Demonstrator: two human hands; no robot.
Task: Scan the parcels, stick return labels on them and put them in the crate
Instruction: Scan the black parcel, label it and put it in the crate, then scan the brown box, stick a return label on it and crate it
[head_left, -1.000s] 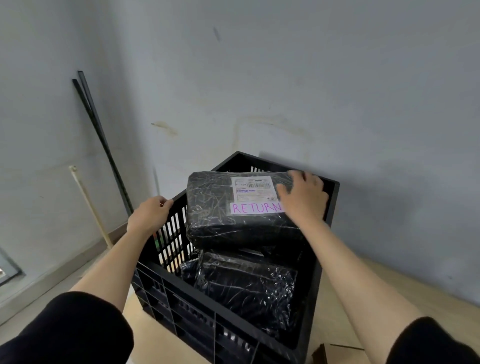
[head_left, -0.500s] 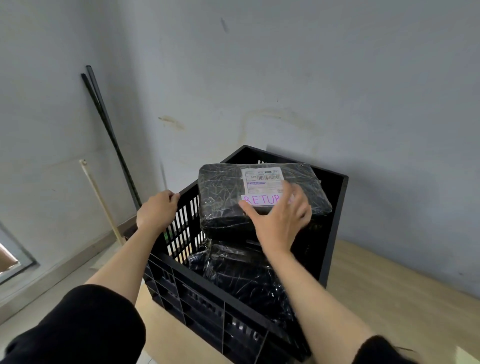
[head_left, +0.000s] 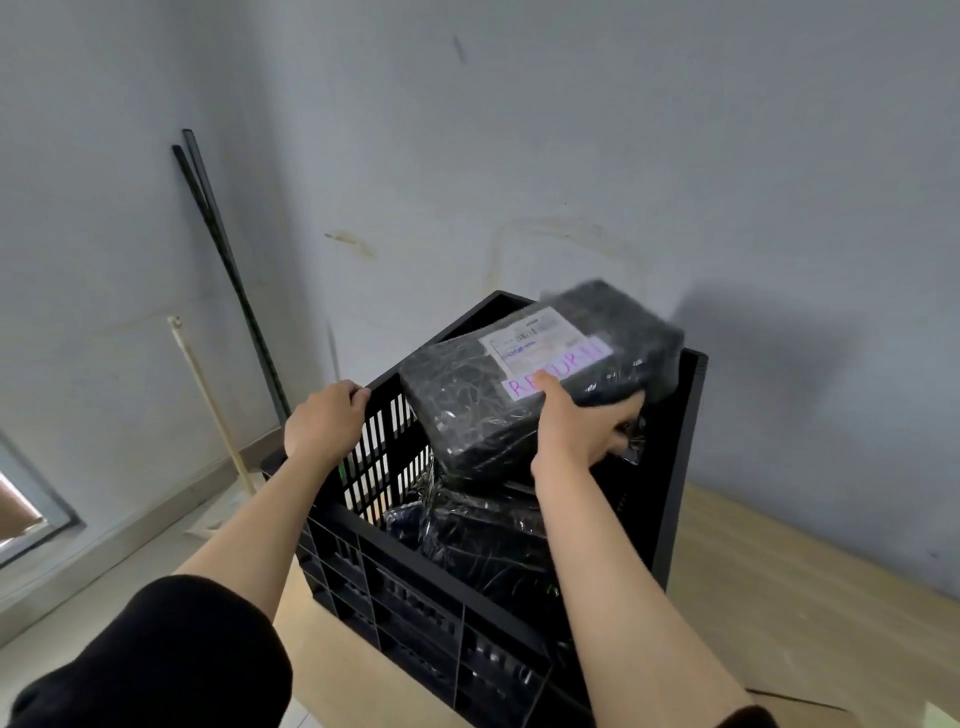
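A black plastic crate (head_left: 395, 551) stands on a wooden surface by the wall. On top of its load lies a black wrapped parcel (head_left: 467, 410) with a white shipping label and a pink RETURN label (head_left: 556, 364); it is tilted, far end raised and blurred. My right hand (head_left: 582, 431) grips the parcel's near right edge, thumb on the RETURN label, fingers under the side. My left hand (head_left: 324, 421) holds the crate's left rim. Another black wrapped parcel (head_left: 483, 540) lies lower in the crate.
Grey wall stands close behind the crate. Two dark rods (head_left: 228, 270) and a pale stick (head_left: 208, 400) lean in the left corner. The wooden surface (head_left: 779, 597) extends to the right of the crate. Floor and skirting lie at left.
My right hand slid from the parcel's far right corner to its near right edge and now grips it. The parcel turned and tilted, its far end lifted. My left hand stayed on the rim.
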